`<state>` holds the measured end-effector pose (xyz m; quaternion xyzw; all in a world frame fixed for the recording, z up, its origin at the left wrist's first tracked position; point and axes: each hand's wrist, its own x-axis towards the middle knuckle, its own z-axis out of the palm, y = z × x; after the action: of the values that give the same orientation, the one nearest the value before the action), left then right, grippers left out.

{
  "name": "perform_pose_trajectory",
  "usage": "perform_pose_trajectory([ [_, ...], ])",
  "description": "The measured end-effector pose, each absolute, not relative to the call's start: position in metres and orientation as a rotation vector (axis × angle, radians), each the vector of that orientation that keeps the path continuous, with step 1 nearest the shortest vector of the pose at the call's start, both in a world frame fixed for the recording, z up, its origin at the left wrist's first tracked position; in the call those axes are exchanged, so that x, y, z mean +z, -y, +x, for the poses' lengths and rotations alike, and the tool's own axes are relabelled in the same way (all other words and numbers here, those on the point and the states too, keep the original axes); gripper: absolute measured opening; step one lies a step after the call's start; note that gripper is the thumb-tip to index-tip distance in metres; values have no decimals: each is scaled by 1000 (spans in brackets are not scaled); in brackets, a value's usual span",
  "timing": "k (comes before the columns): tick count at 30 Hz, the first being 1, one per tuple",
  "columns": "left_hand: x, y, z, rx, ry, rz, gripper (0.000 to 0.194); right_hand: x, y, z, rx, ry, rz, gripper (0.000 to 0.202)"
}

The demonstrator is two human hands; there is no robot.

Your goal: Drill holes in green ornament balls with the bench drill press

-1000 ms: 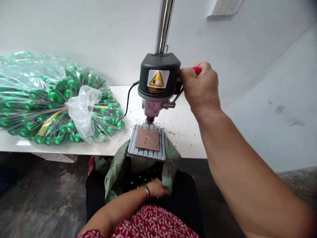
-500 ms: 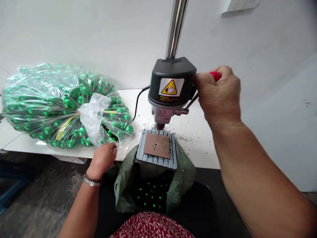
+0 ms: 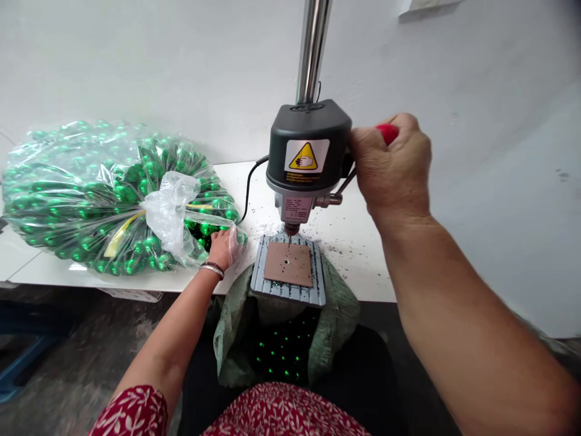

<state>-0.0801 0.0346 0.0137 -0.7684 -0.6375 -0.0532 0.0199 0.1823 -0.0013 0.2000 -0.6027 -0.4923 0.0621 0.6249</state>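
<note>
A white desk point(image 3: 363, 275) runs along a pale, slightly scuffed wall point(image 3: 181, 66), with dark floor point(image 3: 109, 345) below its front edge. On the desk, to the left of the drill press point(image 3: 311, 148), shiny green balls point(image 3: 206, 229) fill a big clear plastic bag point(image 3: 149, 209), its gathered white neck facing up and a yellow strip point(image 3: 121, 235) showing through the film. The left hand point(image 3: 221, 248) is at an opening in the side of the bag nearest the drill press, fingers among the balls and film over part of the hand; whether it has closed on a ball, I can't tell. Two bracelets point(image 3: 213, 270) circle that wrist. The right hand point(image 3: 394, 172), to the right of the drill press, is wrapped around its lever, the red knob point(image 3: 388, 132) poking out past the thumb. At the foot of the drill press, a brown square plate point(image 3: 297, 274) lies on the grooved grey base point(image 3: 258, 272), with a small hole near its middle and the thin bit point(image 3: 289, 241) above its back part. Dark shavings point(image 3: 340, 248) are scattered around the base. In front of the drill press and below its base, a green woven sack point(image 3: 340, 303) gapes open, green glints dotting its dark inside. Behind the drill press head rises a steel column point(image 3: 312, 54), and a black cable point(image 3: 249, 188) curves from its left side toward the bag.
</note>
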Motion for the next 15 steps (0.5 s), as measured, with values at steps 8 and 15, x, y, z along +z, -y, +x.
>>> perform_pose_trajectory([
  [8,30,13,-102,-575,2040,-2373,59,201,4,181,173,1123,-1353,24],
  [15,63,100,-108,-1586,2146,-2261,60,198,-1,184,185,1141,-1288,26],
])
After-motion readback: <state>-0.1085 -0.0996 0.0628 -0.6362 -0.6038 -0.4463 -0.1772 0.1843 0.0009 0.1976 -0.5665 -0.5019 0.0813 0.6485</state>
